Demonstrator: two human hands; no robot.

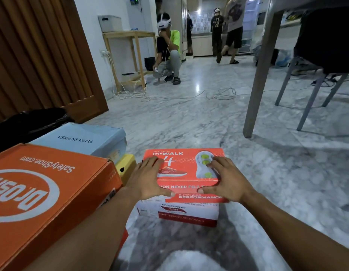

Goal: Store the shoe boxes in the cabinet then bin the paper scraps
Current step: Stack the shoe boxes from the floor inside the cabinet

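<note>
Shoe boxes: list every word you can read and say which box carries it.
"VERANEVADA": blue box lid.
"SafetyShoe.com": orange box, upside down.
"SKECHERS GOWALK 4": red box lid.
"SKECHERS PERFORMANCE": red box front.
"ION NEVER FELT": red box front, ends covered.
"SKECHERS Arch Fit": white box underneath.
Orange box's big logo: cut off; small print: unreadable.

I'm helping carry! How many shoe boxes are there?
5: orange Dr.Osha box at left, blue Veranevada box behind it, yellow box beside them, red Skechers box in front, white Skechers box beneath it. More may be hidden.
</note>
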